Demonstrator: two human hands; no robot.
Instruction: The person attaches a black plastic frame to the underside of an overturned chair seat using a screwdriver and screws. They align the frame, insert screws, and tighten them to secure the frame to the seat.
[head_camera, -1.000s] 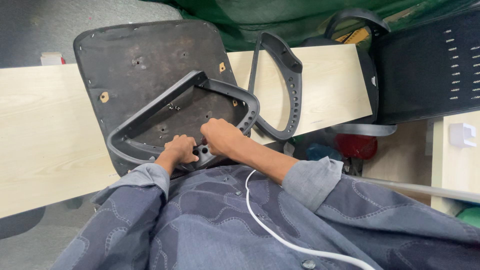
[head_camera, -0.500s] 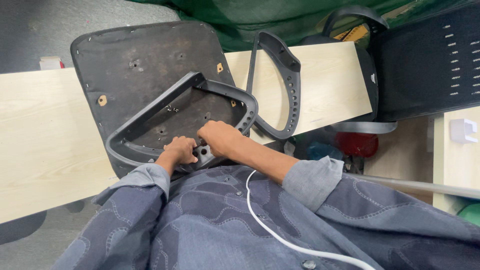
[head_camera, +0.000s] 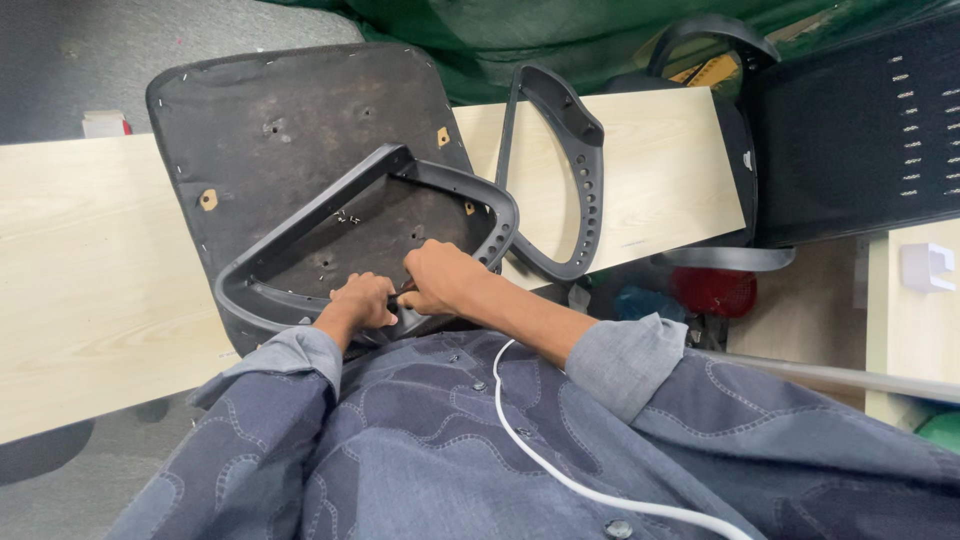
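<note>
Two hands meet at the armrest's near corner: your left hand (head_camera: 362, 300) and right hand (head_camera: 438, 277), fingers clamped on the black triangular armrest (head_camera: 300, 250) atop the upturned seat (head_camera: 290, 130). Bare table (head_camera: 90, 260) lies at nine o'clock; a second armrest (head_camera: 580, 170) crowds two o'clock.

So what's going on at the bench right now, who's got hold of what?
A person in a grey-blue shirt leans over a pale wooden bench. An upturned black chair seat lies on it, with a black armrest frame set on its underside. Both hands are bunched together at the near edge of that frame: the left hand and the right hand press close against each other; whatever they pinch is hidden. A second black armrest lies loose on the bench to the right.
</note>
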